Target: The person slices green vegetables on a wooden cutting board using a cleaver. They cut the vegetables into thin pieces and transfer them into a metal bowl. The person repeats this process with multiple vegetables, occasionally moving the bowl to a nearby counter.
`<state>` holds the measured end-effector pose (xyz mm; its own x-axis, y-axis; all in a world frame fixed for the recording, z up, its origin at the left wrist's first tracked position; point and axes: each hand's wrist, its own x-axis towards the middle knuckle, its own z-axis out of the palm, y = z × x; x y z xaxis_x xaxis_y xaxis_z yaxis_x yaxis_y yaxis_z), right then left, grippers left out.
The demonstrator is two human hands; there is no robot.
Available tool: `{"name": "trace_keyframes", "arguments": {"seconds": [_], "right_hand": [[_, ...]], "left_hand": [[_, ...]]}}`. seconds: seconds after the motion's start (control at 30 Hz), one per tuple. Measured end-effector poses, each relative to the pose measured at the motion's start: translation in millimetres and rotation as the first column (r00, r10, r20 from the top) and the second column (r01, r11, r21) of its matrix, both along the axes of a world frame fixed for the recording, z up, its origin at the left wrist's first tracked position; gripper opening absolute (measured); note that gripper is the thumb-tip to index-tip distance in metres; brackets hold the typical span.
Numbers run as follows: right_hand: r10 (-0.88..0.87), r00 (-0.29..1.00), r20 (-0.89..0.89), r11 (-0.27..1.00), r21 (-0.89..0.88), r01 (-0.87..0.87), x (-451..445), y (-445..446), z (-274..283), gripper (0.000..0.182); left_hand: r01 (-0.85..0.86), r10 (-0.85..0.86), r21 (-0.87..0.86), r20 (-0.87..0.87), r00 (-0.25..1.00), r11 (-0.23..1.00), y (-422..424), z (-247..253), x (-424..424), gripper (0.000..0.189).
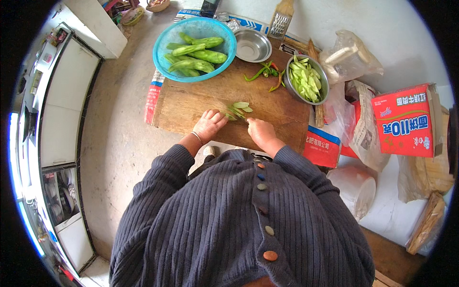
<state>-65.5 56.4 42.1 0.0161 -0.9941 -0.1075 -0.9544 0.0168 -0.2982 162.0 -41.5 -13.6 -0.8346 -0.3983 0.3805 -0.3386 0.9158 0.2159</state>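
Note:
On a wooden cutting board [200, 97], my left hand [210, 125] rests with curled fingers against thin green vegetable slices [239, 107]; whether it pinches a piece is hidden. My right hand [263, 132] is closed around a knife handle, its blade mostly hidden among the slices. A blue plastic colander [157, 53] at the upper left holds several peeled green gourds [208, 56]. To the upper right, a steel bowl [324, 84] contains cut green slices [304, 79]. Green and reddish chili peppers [267, 70] lie beside that bowl.
An empty steel bowl [253, 46] stands behind the board, near a grater with a wooden handle [280, 23] against the wall. Plastic bags [349, 57] and a red noodle carton [403, 120] are on the right. White cabinets [68, 97] line the left, across the concrete floor.

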Motion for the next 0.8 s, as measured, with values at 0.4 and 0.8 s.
{"name": "trace_keyframes", "arguments": {"seconds": [0.4,0.8], "right_hand": [[0.064,0.998,0.026,0.996,0.061,-0.065,-4.0,17.3,28.9,0.026],[0.156,0.986,0.066,0.982,0.094,-0.162,-6.7,6.0,32.1,0.018]], "left_hand": [[-0.026,0.027,-0.017,0.060,0.998,1.000,-0.1,-5.7,1.8,0.039],[-0.014,0.014,-0.024,0.034,0.999,1.000,-0.3,-3.8,0.6,0.037]]}}
